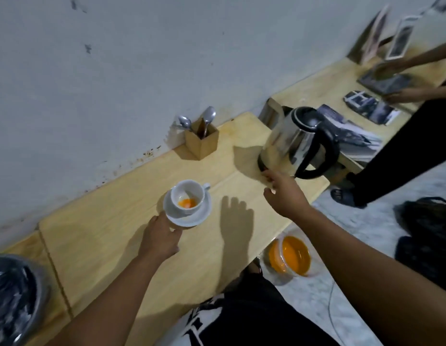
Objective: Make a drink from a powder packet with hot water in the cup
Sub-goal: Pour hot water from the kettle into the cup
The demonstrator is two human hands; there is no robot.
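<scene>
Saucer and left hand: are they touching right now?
Touching. The head view shows the left hand with its fingers on the near rim of the saucer that carries the cup; no gap shows between them.

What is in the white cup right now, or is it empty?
Nearly empty: the cup stands upright on its saucer with only a small orange patch, apparently powder, at the bottom. No water fills it yet.

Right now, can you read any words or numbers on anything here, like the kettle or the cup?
No text can be read anywhere.
Kettle: no label shows on its shiny side.
Cup and saucer: plain white, no writing.
Black garment at the bottom edge: a white print, too cut off and blurred to read.
Printed sheets past the kettle: pictures only, too blurred for any words.
</scene>
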